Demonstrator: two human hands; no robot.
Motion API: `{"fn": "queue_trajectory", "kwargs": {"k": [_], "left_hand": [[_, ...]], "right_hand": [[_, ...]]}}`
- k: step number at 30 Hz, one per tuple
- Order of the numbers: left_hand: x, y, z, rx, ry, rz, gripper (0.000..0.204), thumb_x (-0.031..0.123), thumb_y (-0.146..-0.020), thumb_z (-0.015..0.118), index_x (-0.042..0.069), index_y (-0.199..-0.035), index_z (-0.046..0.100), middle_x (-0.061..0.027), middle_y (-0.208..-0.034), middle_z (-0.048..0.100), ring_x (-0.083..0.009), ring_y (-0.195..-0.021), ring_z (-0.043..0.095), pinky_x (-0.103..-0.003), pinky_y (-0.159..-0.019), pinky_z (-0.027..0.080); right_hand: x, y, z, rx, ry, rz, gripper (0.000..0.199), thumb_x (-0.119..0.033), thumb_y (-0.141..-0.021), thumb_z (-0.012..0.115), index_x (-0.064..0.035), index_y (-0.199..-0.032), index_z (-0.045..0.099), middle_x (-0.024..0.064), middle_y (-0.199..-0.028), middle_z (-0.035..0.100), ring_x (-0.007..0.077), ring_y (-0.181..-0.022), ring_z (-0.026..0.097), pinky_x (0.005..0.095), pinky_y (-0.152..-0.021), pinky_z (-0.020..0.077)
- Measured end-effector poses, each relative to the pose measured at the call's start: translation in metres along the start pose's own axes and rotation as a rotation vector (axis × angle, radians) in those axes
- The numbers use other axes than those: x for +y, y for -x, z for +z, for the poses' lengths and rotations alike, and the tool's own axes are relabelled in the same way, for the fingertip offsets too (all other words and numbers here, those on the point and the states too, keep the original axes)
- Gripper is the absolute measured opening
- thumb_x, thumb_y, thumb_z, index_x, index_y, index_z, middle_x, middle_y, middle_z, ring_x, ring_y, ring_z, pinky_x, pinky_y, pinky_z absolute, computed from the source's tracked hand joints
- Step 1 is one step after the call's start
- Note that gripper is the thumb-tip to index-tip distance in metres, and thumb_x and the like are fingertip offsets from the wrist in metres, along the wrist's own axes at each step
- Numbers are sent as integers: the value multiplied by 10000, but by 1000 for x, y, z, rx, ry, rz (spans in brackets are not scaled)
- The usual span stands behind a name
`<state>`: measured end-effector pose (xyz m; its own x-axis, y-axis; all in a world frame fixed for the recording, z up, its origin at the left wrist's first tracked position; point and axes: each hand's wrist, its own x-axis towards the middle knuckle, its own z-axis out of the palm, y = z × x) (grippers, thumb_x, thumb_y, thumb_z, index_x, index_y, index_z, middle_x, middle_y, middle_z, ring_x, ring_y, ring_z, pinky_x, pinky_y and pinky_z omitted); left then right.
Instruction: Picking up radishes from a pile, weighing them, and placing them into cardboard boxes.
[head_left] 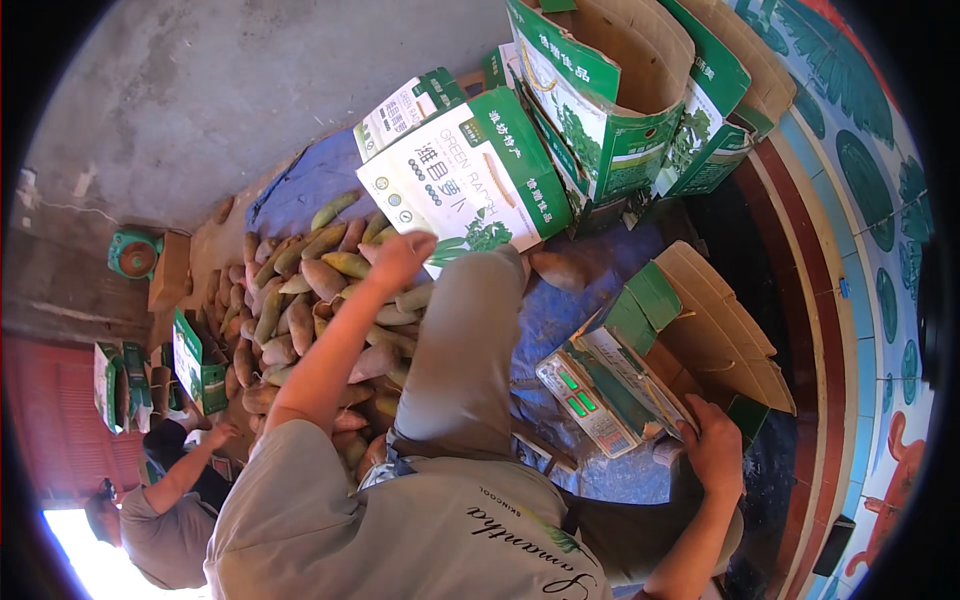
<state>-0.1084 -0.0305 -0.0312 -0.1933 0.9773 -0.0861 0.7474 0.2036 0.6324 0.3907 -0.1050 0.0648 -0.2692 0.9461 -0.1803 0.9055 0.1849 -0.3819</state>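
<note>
My left hand (401, 262) is over the pile of long green and pinkish-brown radishes (298, 325), by the lower left edge of a white and green carton (470, 180). Its fingers are curled, and what is in them, if anything, is hidden. Low on the right, my right hand (716, 446) grips the edge of an open carton (715, 325), which is tilted with its flaps spread. That carton is at a digital scale (590, 400) with lit green displays. My knee stands between the radishes and the scale.
Open green cartons (620, 110) stand at the back right. A single radish (560, 270) lies on the blue tarp (545, 325). On the left another person (170, 500) sits near more cartons (200, 365). A green round-faced device (135, 254) is by the grey wall. A tiled wall (870, 270) curves along the right.
</note>
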Motion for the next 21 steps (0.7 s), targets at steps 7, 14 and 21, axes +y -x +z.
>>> {"fn": "queue_trajectory", "kwargs": {"k": [7,14,21], "left_hand": [[112,-66,-25,-242,54,339,252,176,-881,575,24,-1077,624,-121,-1003,660,-192,-895,623,-295,-788,487],[139,-115,106,-709,-411,387,336,283,-805,599,63,-1056,634,-134,-1022,653,-284,-949,617,-327,-809,485],[89,-141,215,-731,-741,174,282,149,-773,564,54,-1023,654,-141,-1046,640,-299,-1019,604,-374,-821,499]], "right_hand": [[-8,8,-4,-25,15,-29,407,-119,-709,694,-54,-1095,581,146,-850,595,325,-809,582,406,-717,465],[-7,12,-6,-11,21,-22,418,-122,-699,703,-62,-1095,579,139,-849,593,323,-803,579,411,-712,462],[0,11,-6,-47,22,4,467,-120,-668,726,-56,-1103,569,130,-848,583,320,-786,578,406,-709,465]]}}
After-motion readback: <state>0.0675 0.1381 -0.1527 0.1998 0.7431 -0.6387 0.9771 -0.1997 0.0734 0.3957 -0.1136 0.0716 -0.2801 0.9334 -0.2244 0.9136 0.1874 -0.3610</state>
